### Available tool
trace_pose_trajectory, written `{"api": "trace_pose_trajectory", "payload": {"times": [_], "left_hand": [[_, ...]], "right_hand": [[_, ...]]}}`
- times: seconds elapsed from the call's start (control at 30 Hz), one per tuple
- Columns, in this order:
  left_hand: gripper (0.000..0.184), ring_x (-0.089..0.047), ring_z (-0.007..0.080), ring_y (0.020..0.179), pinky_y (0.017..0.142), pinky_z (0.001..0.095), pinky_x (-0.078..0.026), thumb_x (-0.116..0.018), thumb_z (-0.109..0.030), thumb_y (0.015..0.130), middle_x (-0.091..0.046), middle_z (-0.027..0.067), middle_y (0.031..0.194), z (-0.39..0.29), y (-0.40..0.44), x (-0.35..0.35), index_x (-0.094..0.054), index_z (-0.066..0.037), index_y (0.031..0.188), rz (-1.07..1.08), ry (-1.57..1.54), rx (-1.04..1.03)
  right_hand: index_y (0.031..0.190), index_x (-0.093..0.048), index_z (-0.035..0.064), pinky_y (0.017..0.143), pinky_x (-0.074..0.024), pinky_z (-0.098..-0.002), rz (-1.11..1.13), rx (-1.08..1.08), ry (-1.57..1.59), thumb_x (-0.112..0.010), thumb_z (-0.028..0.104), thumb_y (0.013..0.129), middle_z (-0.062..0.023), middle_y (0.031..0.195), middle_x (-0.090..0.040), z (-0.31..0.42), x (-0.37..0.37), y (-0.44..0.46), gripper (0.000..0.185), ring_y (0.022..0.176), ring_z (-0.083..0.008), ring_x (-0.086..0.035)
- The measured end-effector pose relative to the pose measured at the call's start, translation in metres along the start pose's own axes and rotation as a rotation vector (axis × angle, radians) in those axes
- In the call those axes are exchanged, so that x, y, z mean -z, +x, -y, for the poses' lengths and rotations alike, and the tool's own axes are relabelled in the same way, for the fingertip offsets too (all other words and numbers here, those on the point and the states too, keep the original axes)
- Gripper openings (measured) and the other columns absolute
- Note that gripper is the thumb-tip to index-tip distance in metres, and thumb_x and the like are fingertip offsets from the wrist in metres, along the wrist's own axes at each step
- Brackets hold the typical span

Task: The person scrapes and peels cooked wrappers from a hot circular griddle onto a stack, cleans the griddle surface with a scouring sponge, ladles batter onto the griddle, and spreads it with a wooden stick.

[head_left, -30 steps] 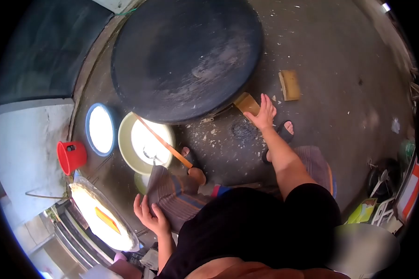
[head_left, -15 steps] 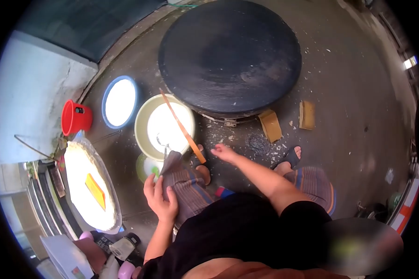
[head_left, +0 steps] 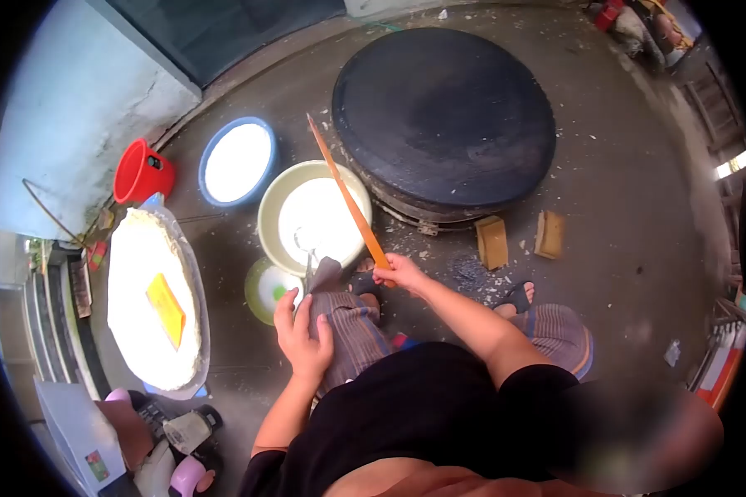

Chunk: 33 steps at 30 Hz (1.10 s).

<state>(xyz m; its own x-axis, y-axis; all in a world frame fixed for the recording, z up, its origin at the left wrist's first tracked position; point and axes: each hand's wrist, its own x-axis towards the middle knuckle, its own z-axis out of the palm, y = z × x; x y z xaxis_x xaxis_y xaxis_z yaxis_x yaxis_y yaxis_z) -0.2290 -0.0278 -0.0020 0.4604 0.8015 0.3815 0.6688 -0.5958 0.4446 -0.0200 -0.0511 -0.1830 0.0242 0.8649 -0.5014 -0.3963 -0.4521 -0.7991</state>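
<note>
My right hand point(head_left: 401, 273) is closed around the wide end of a long, flat wooden stick point(head_left: 352, 207). The stick slants across a cream basin point(head_left: 265, 217) of white liquid, its thin end past the far rim. My left hand point(head_left: 304, 338) is beside my knee, fingers apart, with nothing visible in it. Just beyond those fingertips, a metal ladle point(head_left: 310, 267) leans in the basin, and a grey cloth flap point(head_left: 326, 272) hangs close by. A green bowl point(head_left: 255, 302) with whitish contents sits left of the basin, partly hidden by my left hand.
A big round black griddle point(head_left: 448, 116) stands ahead. Leftward are a blue basin point(head_left: 272, 166) of white material, a red bucket point(head_left: 143, 171) and a white-topped oval tray point(head_left: 192, 364) bearing an orange scraper point(head_left: 167, 310). Two yellowish blocks point(head_left: 492, 243) lie near my right foot.
My right hand has closed on the wooden stick's near end; before, it was just right of it, apart. The view has shifted. My left hand stays by the knee.
</note>
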Motion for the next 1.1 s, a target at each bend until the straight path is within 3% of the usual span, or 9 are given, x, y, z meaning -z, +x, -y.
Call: {"api": "trace_pose_trajectory", "payload": {"times": [0.1, 0.23, 0.37, 0.47, 0.53, 0.6, 0.73, 0.9, 1.1], "left_hand": [[0.035, -0.047, 0.0373, 0.104, 0.089, 0.0421, -0.038, -0.058, -0.007, 0.067, -0.048, 0.0199, 0.114, 0.003, 0.0, -0.001, -0.056, 0.002, 0.101, -0.012, -0.05, -0.014], [0.037, -0.046, 0.0365, 0.104, 0.089, 0.0407, -0.038, -0.058, -0.007, 0.067, -0.048, 0.0202, 0.114, 0.004, 0.0, -0.002, -0.056, 0.003, 0.103, -0.035, -0.187, -0.015], [0.04, -0.044, 0.0343, 0.108, 0.09, 0.039, -0.038, -0.054, -0.007, 0.069, -0.046, 0.0213, 0.117, 0.009, -0.002, -0.004, -0.054, 0.004, 0.107, -0.073, -0.39, -0.053], [0.04, -0.043, 0.0326, 0.111, 0.094, 0.0383, -0.034, -0.049, -0.01, 0.073, -0.044, 0.0217, 0.119, 0.012, -0.006, -0.004, -0.053, 0.005, 0.11, -0.11, -0.634, -0.011], [0.04, -0.043, 0.0324, 0.111, 0.095, 0.0381, -0.033, -0.048, -0.01, 0.074, -0.044, 0.0212, 0.119, 0.018, -0.009, -0.007, -0.052, 0.005, 0.11, -0.153, -0.695, 0.042], [0.035, -0.042, 0.0299, 0.112, 0.097, 0.0361, -0.03, -0.043, -0.009, 0.08, -0.045, 0.0187, 0.118, 0.022, -0.012, -0.011, -0.052, 0.006, 0.111, -0.224, -0.806, 0.136], [0.029, -0.043, 0.0261, 0.111, 0.096, 0.033, -0.03, -0.043, -0.009, 0.086, -0.046, 0.0154, 0.117, 0.063, -0.019, -0.031, -0.052, 0.004, 0.111, -0.274, -0.688, 0.498], [0.05, -0.035, 0.0386, 0.114, 0.091, 0.0531, -0.03, -0.061, -0.025, 0.075, -0.037, 0.0213, 0.124, 0.179, -0.086, -0.118, -0.046, -0.006, 0.119, 0.079, 0.2, 0.731], [0.061, -0.04, 0.0381, 0.113, 0.084, 0.0505, -0.04, -0.058, -0.029, 0.078, -0.036, 0.02, 0.125, 0.23, -0.131, -0.15, -0.032, -0.011, 0.129, 0.466, 0.16, 1.155]], "right_hand": [[0.091, -0.052, 0.0089, 0.05, -0.0416, -0.0201, -0.171, 0.034, -0.145, -0.052, 0.016, 0.087, -0.0006, 0.067, -0.056, 0.048, 0.02, -0.03, 0.009, 0.059, -0.0069, -0.054], [0.11, -0.049, 0.0068, 0.05, -0.0409, -0.0248, -0.766, 0.445, -0.642, -0.045, 0.013, 0.089, -0.0006, 0.064, -0.051, 0.082, 0.076, -0.062, 0.022, 0.054, -0.0084, -0.047], [0.127, -0.04, 0.0112, 0.057, -0.0449, -0.0295, -1.227, 0.332, -0.756, -0.041, 0.007, 0.088, -0.0064, 0.068, -0.052, 0.067, 0.164, -0.094, 0.04, 0.058, -0.0138, -0.05], [0.128, -0.04, 0.015, 0.059, -0.0456, -0.031, -1.258, 0.406, -0.963, -0.041, 0.008, 0.088, -0.0106, 0.074, -0.057, 0.038, 0.123, -0.117, 0.042, 0.061, -0.0182, -0.055], [0.129, -0.041, 0.0183, 0.062, -0.0462, -0.033, -0.693, 0.449, -1.072, -0.043, 0.011, 0.088, -0.0149, 0.08, -0.06, 0.018, 0.08, -0.127, 0.042, 0.065, -0.0231, -0.059], [0.129, -0.043, 0.0173, 0.058, -0.0449, -0.0285, -0.364, 0.437, -1.194, -0.045, 0.01, 0.088, -0.0078, 0.07, -0.056, 0.024, 0.036, -0.136, 0.041, 0.059, -0.015, -0.054], [0.128, -0.044, 0.0147, 0.056, -0.0408, -0.018, -0.473, 0.269, -0.646, -0.05, 0.009, 0.088, 0.0035, 0.073, -0.053, 0.055, 0.022, -0.122, 0.042, 0.06, -0.0037, -0.046], [0.114, -0.057, 0.0136, 0.06, -0.044, -0.0232, -0.266, 0.517, -1.192, -0.063, 0.011, 0.077, -0.0056, 0.072, -0.063, 0.134, -0.013, -0.097, 0.038, 0.062, -0.0106, -0.055], [0.101, -0.063, 0.0147, 0.069, -0.0467, -0.039, 0.156, 0.368, -1.756, -0.059, 0.016, 0.073, -0.0128, 0.086, -0.063, 0.191, -0.126, -0.032, 0.027, 0.08, -0.0308, -0.059]]}}
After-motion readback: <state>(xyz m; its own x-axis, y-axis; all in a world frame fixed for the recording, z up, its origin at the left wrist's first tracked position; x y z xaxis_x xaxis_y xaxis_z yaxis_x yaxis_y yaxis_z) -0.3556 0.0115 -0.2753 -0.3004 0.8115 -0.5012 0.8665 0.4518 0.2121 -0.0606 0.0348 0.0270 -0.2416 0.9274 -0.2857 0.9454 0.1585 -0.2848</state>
